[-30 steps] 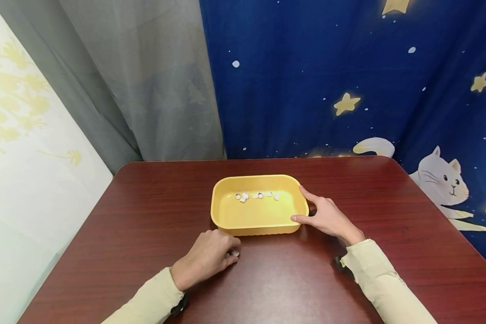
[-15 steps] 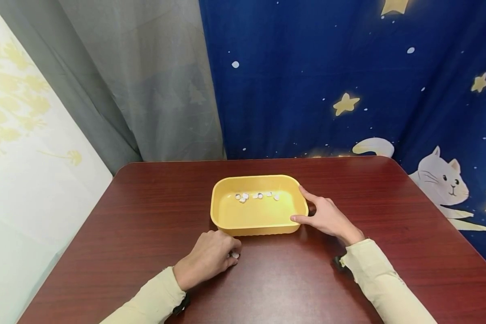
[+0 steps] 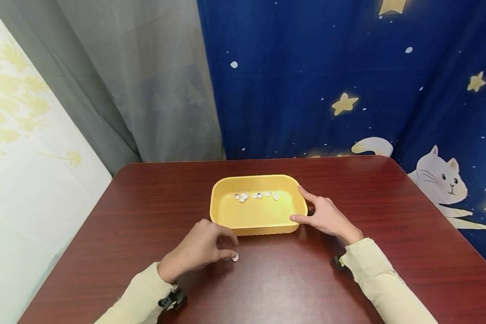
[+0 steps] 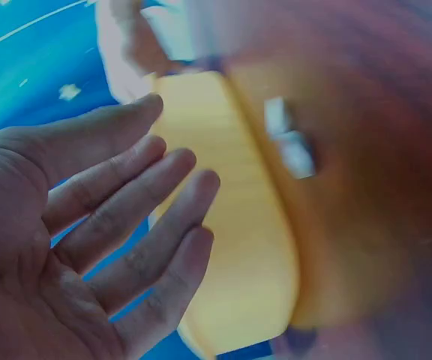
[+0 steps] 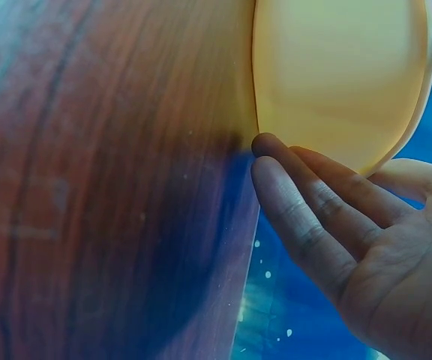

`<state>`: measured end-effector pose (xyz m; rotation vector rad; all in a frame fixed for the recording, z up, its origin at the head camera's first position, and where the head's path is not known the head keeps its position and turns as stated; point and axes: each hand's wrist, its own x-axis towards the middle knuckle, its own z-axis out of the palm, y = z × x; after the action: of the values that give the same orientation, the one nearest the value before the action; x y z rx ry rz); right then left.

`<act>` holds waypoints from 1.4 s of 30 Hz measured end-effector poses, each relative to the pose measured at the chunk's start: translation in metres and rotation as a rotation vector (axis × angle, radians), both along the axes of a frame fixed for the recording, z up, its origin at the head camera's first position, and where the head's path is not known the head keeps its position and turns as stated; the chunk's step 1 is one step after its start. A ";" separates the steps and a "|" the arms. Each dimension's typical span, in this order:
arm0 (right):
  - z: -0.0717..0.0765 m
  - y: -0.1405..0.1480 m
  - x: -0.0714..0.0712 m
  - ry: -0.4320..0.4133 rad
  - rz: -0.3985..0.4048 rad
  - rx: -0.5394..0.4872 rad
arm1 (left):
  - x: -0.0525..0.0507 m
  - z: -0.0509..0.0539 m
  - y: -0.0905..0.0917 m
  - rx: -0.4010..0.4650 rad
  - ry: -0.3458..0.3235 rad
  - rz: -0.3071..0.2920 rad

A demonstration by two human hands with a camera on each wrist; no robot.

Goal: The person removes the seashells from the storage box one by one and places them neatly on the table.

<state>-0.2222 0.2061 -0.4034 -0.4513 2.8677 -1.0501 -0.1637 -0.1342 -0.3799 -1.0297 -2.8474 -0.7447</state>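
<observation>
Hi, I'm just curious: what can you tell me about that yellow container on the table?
The yellow container is a rectangular tray with rounded corners, low walls and a smooth rim; it looks like plastic. It sits upright, open side up, on the reddish-brown table. Several small whitish pieces lie inside, toward its far wall. The right hand holds its right end. The left hand is near its front left corner; contact there is unclear.

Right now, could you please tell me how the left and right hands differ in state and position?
The left hand holds nothing, while the right hand holds the right end of the yellow tray. The left hand is close to the two white pieces on the table; the right hand is farther from them. Both emerge from cream sleeves.
</observation>
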 end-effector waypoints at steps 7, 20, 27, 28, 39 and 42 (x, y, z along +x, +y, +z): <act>0.003 0.001 0.000 -0.019 0.009 -0.017 | -0.025 0.032 -0.005 0.185 -0.194 0.051; -0.002 0.000 0.000 0.032 0.007 0.011 | -0.090 0.057 0.011 0.221 -0.468 0.167; -0.001 -0.001 0.000 0.027 -0.001 0.007 | -0.116 0.052 0.021 0.136 -0.578 0.208; 0.000 -0.001 0.000 0.027 -0.005 0.005 | -0.119 0.051 0.022 0.120 -0.585 0.210; -0.003 0.000 0.000 0.013 -0.016 -0.010 | -0.141 0.034 0.030 -0.040 -0.611 0.270; -0.003 0.000 0.000 0.011 -0.016 -0.015 | -0.146 0.030 0.030 -0.056 -0.603 0.265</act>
<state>-0.2225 0.2057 -0.4067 -0.4373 2.8801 -1.0753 -0.3093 -0.1038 -0.3499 -0.4597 -3.4160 -1.1070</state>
